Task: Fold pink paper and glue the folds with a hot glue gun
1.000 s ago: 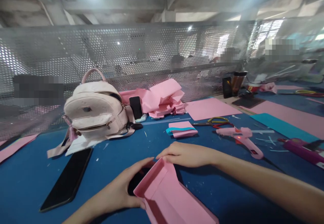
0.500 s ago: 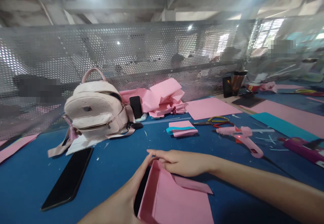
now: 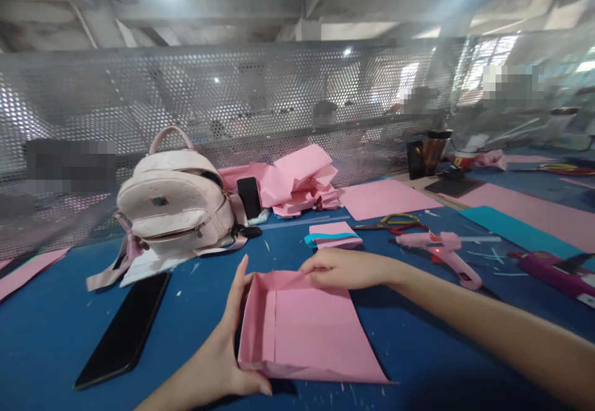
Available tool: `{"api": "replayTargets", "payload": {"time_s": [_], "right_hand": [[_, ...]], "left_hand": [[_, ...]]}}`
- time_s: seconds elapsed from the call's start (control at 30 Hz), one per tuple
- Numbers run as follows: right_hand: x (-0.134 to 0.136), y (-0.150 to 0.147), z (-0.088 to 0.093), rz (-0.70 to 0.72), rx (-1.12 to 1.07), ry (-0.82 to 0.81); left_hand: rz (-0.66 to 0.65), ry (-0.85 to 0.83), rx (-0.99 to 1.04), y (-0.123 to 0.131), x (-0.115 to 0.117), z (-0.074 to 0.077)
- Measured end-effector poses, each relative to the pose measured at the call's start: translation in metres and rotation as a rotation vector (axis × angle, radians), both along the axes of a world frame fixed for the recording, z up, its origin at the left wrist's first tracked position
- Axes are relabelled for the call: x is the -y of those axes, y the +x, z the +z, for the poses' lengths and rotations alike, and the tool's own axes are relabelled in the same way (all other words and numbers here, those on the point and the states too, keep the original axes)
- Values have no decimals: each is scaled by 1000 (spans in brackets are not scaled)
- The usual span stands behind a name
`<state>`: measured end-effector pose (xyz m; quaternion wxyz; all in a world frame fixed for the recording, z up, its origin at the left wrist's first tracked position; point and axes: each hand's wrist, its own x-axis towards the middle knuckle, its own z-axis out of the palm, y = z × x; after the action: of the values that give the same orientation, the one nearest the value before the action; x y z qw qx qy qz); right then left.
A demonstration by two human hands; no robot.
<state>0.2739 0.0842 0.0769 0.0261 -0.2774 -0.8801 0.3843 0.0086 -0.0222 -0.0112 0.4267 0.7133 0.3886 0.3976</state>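
A pink folded paper box (image 3: 311,324) with raised walls on its left, far and near sides lies in front of me on the blue table; its right side is flat. My left hand (image 3: 227,343) spans the box's left end, fingers at the far corner and thumb at the near one. My right hand (image 3: 348,268) pinches the far wall, its fingertips partly hidden behind the paper. Just beyond it sits a small pink folded piece (image 3: 334,235) with a blue strip across it.
A black phone (image 3: 125,330) lies at left, before a pale backpack (image 3: 179,200). Scissors (image 3: 395,220), a pink glue gun (image 3: 441,250) and a purple tool (image 3: 553,271) lie at right. Crumpled pink paper (image 3: 302,178) and a flat pink sheet (image 3: 390,199) are by the perforated screen (image 3: 279,88).
Both hands were together at the box's far left corner. My right hand has moved right along the far side, now raised. The left end sits farther from me, and the near wall now shows.
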Motion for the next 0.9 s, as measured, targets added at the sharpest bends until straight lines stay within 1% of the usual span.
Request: {"api": "replayTargets", "payload": {"time_s": [0.13,0.23,0.3,0.4,0.5,0.57,0.67,0.7,0.77,0.83,0.9], "right_hand": [[-2,4,1,-43,-20,49],[-3,5,4,-65,-44,38],[-7,7,4,-107,-70,23],[-17,9,3,-207,-127,-30],[-25,11,-2,-293,-189,-136],[-26,11,-6,-307,-209,-215],[-22,6,-16,-260,-212,-310],[-20,4,-20,-246,-218,-326],[-19,0,-28,-237,-246,-328],[-20,-2,-32,-255,-285,-292],[-24,-2,-31,-285,-320,-234]], "left_hand": [[26,33,-25,-3,0,-4],[41,88,-54,-6,-2,-8],[84,149,-63,-7,-4,-9],[208,271,-79,-7,-9,-6],[367,414,-101,-7,-13,-3],[461,466,-111,-8,-15,-3],[550,492,-133,-12,-18,-4],[563,504,-148,-13,-18,-5],[542,510,-191,-15,-19,-5],[460,482,-206,-15,-17,-4],[373,434,-185,-12,-14,0]]}}
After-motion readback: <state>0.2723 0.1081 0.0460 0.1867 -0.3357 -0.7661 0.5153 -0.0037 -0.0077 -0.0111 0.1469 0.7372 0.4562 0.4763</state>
